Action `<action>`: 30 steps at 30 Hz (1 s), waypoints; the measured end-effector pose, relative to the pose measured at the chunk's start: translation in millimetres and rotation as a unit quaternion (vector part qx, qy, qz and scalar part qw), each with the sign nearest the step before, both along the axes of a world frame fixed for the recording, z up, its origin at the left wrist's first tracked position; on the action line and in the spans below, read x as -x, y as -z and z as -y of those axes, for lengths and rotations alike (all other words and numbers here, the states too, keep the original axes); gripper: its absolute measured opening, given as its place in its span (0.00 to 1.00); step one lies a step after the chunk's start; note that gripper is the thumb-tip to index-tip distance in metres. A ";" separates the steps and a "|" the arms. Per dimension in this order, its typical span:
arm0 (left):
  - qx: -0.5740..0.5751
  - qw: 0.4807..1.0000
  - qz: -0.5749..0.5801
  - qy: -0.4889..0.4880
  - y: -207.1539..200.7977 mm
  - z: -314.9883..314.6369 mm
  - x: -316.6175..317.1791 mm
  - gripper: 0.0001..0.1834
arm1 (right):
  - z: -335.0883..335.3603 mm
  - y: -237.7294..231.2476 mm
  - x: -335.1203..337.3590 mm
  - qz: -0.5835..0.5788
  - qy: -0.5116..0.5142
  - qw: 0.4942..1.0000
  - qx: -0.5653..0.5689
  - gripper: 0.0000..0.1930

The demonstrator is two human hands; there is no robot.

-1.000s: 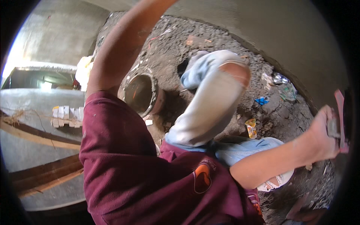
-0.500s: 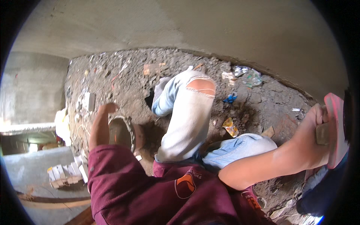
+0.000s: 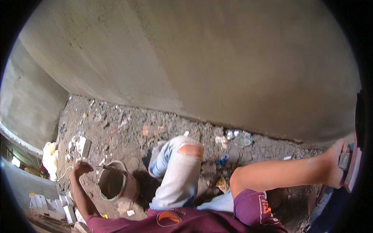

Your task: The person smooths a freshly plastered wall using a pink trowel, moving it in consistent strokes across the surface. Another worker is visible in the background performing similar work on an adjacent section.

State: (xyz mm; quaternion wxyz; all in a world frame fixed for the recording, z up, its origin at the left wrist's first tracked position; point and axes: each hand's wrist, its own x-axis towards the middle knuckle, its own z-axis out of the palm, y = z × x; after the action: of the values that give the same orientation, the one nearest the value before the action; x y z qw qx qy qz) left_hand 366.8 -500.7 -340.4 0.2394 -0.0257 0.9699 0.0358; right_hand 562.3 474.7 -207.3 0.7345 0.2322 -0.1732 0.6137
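- Grey plaster covers the wall, which meets a rough dirt floor strewn with scraps, among them a blue wrapper and a yellow one.
- On that floor, to the person's left, stands the bucket, its mouth tipped toward the view; what it holds is too dim to tell.
- Left grip: beside the bucket's rim, fingers curled in, seemingly pinching a thin bar that reaches to the rim. Whether the bar is the bucket's handle or a tool's, I cannot tell.
- Right grip: well apart at the far right, closed round the grey handle of a pinkish float. Whether the float touches the wall is unclear.
- Step in hand, as I judge it: work at the bucket with the left, the float held aside.
- Next move, I judge, calls for a firm left hold on the bar and a steady float.
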 end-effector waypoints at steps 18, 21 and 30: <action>0.045 0.963 -0.251 -0.089 -58.9 1.5 224.6 0.18 | 102.4 62.8 150.5 0.505 0.786 0.333 0.131 0.21; 0.064 0.984 -0.166 -0.009 -27.5 -7.5 258.4 0.18 | 130.5 58.1 165.0 0.532 0.764 0.329 0.160 0.23; 0.172 0.935 0.107 0.290 20.6 -45.5 350.6 0.19 | 217.3 121.3 256.5 0.216 0.332 0.816 0.421 0.27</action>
State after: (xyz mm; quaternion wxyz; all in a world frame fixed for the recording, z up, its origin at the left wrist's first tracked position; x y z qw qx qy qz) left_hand 16.2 -455.2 -361.0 0.3336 0.2125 0.8952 -0.2054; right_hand 305.8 257.4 -328.6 0.8635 -0.3096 -0.1190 0.3800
